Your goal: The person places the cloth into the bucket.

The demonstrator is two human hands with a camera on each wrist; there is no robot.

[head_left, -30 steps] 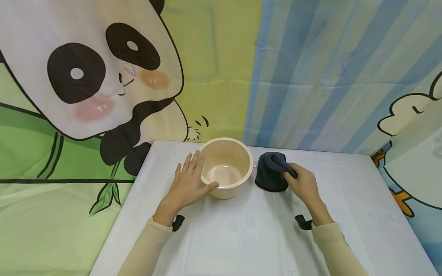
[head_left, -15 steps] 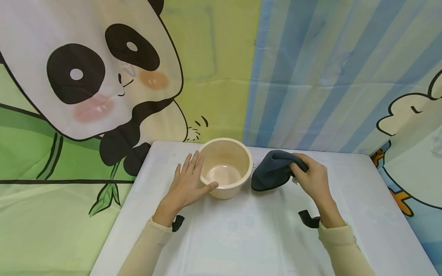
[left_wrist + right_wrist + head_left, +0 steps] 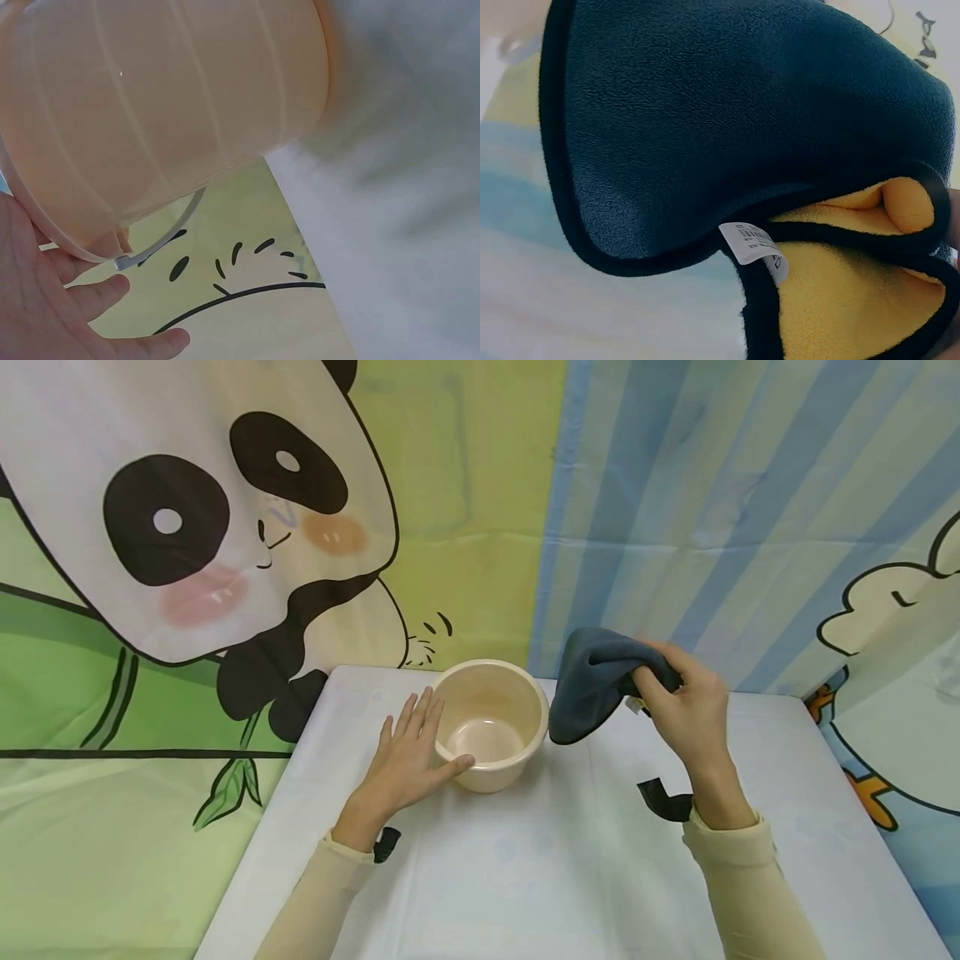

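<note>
A cream plastic bucket [image 3: 491, 768] stands upright on the table. My left hand [image 3: 408, 764] rests against its left side, fingers spread and thumb at the front rim; in the left wrist view the fingers [image 3: 94, 296] lie along the rim beside a thin grey handle [image 3: 165, 236]. My right hand [image 3: 690, 702] pinches a folded towel [image 3: 592, 693] by one end and holds it raised, just right of the bucket. The towel is dark blue with black edging; in the right wrist view a yellow inner side [image 3: 832, 300] and a white label [image 3: 754, 247] show.
A white cloth covers the table [image 3: 525, 877]. Behind it hangs a printed backdrop [image 3: 480, 527] with a panda and blue stripes, close to the table's back edge. Black straps [image 3: 667, 802] are on both wrists.
My right hand has lifted the towel up off the table and moved slightly right and back, and the towel has spread out from its bunched shape. The left hand and bucket stay put.
</note>
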